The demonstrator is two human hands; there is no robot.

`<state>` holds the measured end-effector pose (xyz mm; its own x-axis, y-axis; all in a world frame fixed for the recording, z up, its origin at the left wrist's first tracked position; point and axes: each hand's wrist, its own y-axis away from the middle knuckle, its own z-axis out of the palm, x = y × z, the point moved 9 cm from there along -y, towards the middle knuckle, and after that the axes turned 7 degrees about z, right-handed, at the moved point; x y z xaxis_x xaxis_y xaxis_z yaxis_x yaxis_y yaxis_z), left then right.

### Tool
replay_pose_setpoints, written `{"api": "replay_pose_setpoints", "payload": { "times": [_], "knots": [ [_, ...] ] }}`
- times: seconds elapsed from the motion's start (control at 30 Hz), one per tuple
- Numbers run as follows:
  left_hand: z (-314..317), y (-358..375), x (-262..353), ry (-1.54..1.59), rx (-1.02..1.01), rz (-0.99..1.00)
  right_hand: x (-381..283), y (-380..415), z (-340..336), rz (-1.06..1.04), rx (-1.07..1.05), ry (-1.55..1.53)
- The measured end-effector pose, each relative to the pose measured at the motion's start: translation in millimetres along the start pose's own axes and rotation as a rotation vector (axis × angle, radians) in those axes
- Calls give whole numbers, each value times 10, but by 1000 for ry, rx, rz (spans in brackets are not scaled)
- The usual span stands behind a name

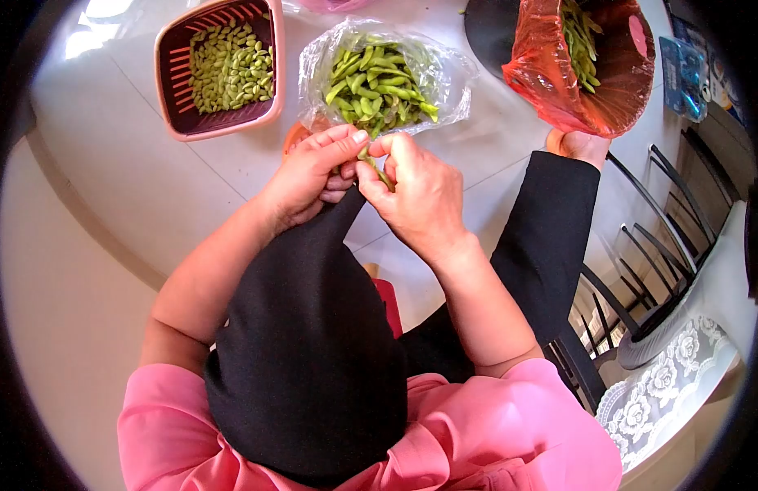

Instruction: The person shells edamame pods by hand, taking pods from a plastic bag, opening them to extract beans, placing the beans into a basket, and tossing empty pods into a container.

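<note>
My left hand (317,170) and my right hand (421,192) meet over my raised knee, fingertips closed together on a green soybean pod (384,177). Most of the pod is hidden by my fingers. Just beyond my hands lies a clear plastic bag (456,82), open at the top, with a heap of green pods (377,80) inside. To the left of the bag stands a pink-rimmed basket (278,74) holding shelled green beans (231,69).
At the upper right, a container lined with a red plastic bag (546,86) holds green pods or husks (582,45). A blue package (683,78) lies beyond it. Black chairs (641,335) and a lace cloth (665,380) are at the right, near my leg (551,237).
</note>
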<state>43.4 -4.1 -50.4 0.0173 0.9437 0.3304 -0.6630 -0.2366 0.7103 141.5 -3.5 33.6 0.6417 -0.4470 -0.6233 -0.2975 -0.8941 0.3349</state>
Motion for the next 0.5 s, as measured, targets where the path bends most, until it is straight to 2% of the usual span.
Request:
{"api": "replay_pose_setpoints", "payload": {
  "times": [0.2, 0.5],
  "knots": [
    [15, 16, 4, 29, 39, -13, -17, -2, -1, -68, 77, -4],
    [4, 7, 21, -24, 10, 9, -16, -26, -20, -100, 67, -76]
  ]
}}
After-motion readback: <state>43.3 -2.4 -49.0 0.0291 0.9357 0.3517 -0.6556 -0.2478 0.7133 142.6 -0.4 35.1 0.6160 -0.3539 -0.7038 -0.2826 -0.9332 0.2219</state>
